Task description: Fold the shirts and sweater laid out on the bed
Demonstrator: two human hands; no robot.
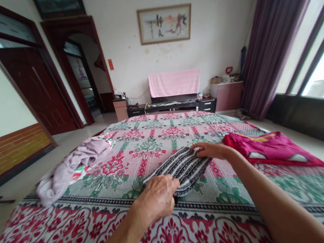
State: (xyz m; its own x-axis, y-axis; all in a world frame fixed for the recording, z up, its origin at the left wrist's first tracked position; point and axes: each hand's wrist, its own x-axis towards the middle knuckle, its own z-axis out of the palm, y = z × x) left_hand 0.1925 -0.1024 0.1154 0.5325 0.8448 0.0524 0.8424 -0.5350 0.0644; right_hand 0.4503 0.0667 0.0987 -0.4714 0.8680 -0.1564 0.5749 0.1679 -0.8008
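A black, grey and white striped knitted piece (183, 168), flat and folded, lies on the patterned bedspread (170, 232) in front of me. My left hand (161, 193) is closed on its near left edge, with the knuckles up and the fingertips partly hidden. At the far right corner of the knit, my right hand (206, 150) rests on top with fingers apart and slightly bent. To the right of that hand sits a folded magenta and red cloth (273, 146). A crumpled pale mauve garment (78, 164) lies off to the left.
Past the bed's far edge stands a low black cabinet (137, 112) with a pink cloth (175, 83) draped over something above it. A purple curtain (265, 44) hangs by the window at right. Dark red doors (35, 90) are at left.
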